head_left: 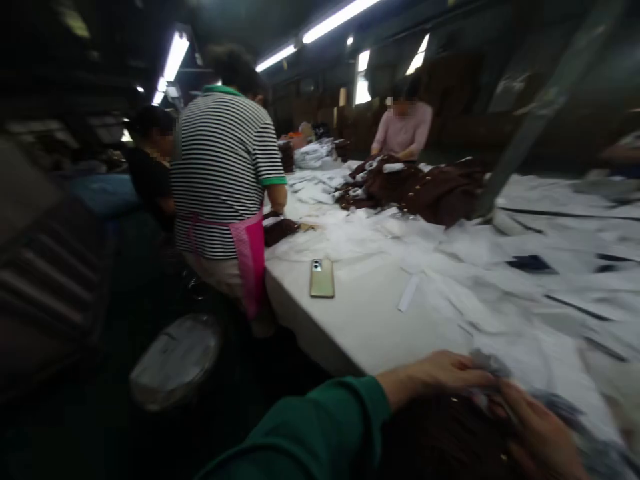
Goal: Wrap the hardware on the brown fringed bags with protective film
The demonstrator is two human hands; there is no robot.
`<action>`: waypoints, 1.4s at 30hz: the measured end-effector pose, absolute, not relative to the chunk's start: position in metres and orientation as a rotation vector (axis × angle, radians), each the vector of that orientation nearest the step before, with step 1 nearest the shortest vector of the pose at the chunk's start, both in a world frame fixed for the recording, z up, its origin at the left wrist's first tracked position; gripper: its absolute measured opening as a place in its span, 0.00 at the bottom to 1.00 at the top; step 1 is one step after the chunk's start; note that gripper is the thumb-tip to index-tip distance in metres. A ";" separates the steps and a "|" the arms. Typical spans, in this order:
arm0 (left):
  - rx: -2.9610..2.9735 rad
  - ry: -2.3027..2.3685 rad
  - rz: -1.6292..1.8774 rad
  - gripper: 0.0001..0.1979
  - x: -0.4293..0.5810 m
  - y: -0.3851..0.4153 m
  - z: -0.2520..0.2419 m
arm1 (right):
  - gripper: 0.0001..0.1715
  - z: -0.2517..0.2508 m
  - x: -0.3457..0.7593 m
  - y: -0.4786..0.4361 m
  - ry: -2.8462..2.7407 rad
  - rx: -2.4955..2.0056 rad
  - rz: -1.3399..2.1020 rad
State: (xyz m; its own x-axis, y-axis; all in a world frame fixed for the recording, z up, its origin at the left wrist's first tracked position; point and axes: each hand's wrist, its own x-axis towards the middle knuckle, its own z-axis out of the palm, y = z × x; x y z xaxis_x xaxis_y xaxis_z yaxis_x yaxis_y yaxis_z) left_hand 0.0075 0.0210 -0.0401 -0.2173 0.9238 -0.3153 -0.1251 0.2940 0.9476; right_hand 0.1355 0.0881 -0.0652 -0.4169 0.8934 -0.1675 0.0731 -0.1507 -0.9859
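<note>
My left hand point(440, 377), in a green sleeve, reaches across a dark brown garment point(440, 437) at the bottom of the view, its fingers closed on a grey-white piece of fabric point(487, 373). My right hand point(537, 433) lies on the same brown garment, fingers curled around the blurred grey-white fabric point(575, 417). Both hands are smeared by motion. They work at the near corner of a long white table point(365, 320).
A phone point(322, 278) lies on the table's near left part. White fabric pieces and strips cover the table, with a brown garment pile point(430, 190) farther back. A person in a striped shirt and pink apron point(225, 180) stands at the left edge; another person point(404, 130) works at the far end.
</note>
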 end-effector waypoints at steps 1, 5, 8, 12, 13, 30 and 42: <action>0.806 1.491 1.168 0.14 0.004 0.026 -0.049 | 0.24 -0.074 0.132 0.094 -1.405 -1.153 1.749; 0.833 1.647 1.119 0.14 0.007 0.032 -0.059 | 0.23 -0.089 0.129 0.100 -1.339 -1.173 1.872; 0.872 1.713 1.084 0.12 0.015 0.028 -0.046 | 0.27 -0.079 0.131 0.092 -1.279 -1.169 1.815; 0.912 1.719 1.128 0.15 0.023 0.021 -0.036 | 0.29 -0.063 0.132 0.076 -1.346 -1.129 1.685; 0.930 1.716 1.130 0.16 0.024 0.020 -0.038 | 0.30 -0.061 0.133 0.073 -1.385 -1.138 1.659; 1.095 1.285 1.015 0.22 0.006 0.023 -0.035 | 0.19 -0.006 0.190 0.062 -2.019 -0.732 1.321; 1.194 1.264 1.009 0.20 0.014 0.020 -0.031 | 0.06 -0.007 0.175 0.072 -2.212 -0.894 0.709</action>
